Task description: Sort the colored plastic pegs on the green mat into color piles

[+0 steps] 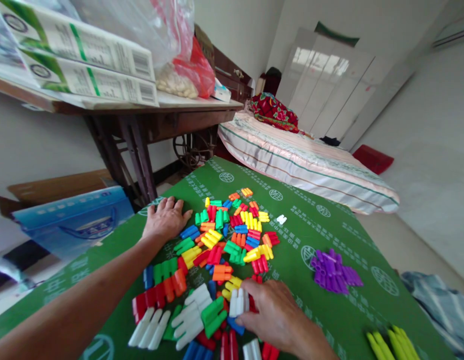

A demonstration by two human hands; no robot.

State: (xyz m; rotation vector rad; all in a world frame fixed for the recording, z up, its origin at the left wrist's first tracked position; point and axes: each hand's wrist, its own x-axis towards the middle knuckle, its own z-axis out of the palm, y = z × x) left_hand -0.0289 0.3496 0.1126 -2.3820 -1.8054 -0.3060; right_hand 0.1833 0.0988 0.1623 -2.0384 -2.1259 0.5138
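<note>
My left hand (166, 217) lies flat on the green board, fingers stretched out, at the left edge of a heap of plastic pieces. My right hand (273, 312) pinches a white plastic piece (238, 302) of joined bullet-shaped tubes between thumb and fingers, at the heap's near right side. Around it lie similar pieces, among them a yellow piece (232, 286), an orange piece (222, 272) and a green piece (213, 316). Several white pieces (192, 315) lie together left of my right hand. A small white piece (281, 219) sits apart, beyond the heap.
A purple cluster (335, 272) rests on the green board (292, 250) to the right, with yellow-green pieces (393, 342) at the near right corner. A wooden sewing table (194, 122) bearing boxes (93, 75) and bags stands at left. Behind is a bed (307, 165).
</note>
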